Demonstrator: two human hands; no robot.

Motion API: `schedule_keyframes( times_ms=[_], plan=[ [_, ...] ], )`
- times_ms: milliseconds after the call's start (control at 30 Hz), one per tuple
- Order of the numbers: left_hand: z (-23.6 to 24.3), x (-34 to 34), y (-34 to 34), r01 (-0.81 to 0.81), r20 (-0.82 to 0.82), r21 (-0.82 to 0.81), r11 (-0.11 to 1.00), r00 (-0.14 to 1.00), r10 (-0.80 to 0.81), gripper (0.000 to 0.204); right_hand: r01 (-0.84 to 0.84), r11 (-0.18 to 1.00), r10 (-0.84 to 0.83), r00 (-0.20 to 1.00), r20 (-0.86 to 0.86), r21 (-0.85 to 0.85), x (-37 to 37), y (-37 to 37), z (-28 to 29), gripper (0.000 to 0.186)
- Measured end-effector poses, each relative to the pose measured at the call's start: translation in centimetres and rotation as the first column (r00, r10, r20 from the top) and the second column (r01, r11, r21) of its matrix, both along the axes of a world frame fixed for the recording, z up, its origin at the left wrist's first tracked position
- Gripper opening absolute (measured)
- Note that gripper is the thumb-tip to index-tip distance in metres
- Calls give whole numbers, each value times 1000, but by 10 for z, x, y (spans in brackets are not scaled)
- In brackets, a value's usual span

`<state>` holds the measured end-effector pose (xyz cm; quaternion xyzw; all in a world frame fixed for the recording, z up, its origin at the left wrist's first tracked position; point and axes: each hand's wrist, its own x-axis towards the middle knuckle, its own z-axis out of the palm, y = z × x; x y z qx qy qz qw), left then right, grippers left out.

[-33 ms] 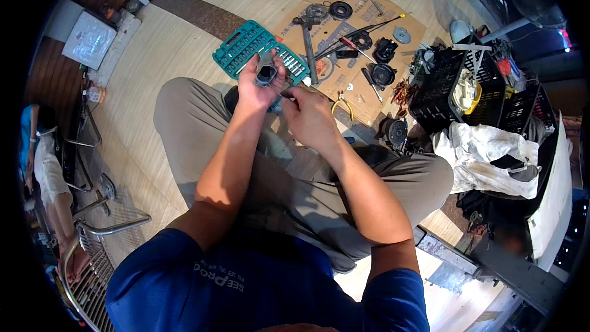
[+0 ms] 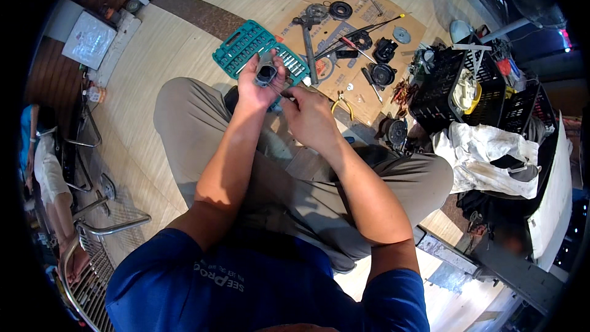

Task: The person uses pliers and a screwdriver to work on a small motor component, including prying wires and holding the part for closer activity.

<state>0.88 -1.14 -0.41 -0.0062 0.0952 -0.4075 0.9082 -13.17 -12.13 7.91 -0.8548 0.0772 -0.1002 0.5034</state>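
My left hand (image 2: 251,86) is wrapped round a grey, hollow metal part (image 2: 266,72), whose dark open end faces up toward me. Close beside it, my right hand (image 2: 309,114) has its fingers pinched together just below the part. What they grip, perhaps something thin, is too small to make out. Beyond my hands an open green socket set case (image 2: 251,38) lies on the floor, partly covered by the left hand and the part. Yellow-handled pliers (image 2: 342,107) rest to the right of my right hand.
A cardboard sheet (image 2: 332,31) bears a hammer (image 2: 308,49), a red-handled screwdriver (image 2: 359,50) and several black round parts. At right stand a black crate (image 2: 430,107) and a white cloth bag (image 2: 485,154). A metal chair (image 2: 98,270) with another person's leg (image 2: 55,178) is at left.
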Motion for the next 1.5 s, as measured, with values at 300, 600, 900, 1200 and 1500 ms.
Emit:
schedule_keyframes(
  times_ms=[300, 600, 900, 1200, 1500],
  plan=[
    [-5, 2, 2, -19, -12, -5, 1000, 1000, 19, 55, 3, 1000, -3, 1000, 3, -23, 1, 1, 4, 23],
    [-3, -1, 0, -64, 84, 173, 983, 995, 50, 52, -3, 994, 2, 1000, -11, -113, 0, -1, 7, 23],
    [2, -7, -7, -116, 181, 376, 919, 982, 50, 43, 11, 970, -26, 998, -59, -243, 1, 0, 11, 18],
    [5, -10, -10, -108, 213, 409, 906, 977, 20, 37, -30, 959, -6, 992, -124, -283, 7, -6, 14, 15],
    [-13, 1, -1, -111, 238, 389, 914, 971, 17, 24, 78, 967, -113, 984, -136, -242, 16, 23, -8, 21]
  ],
)
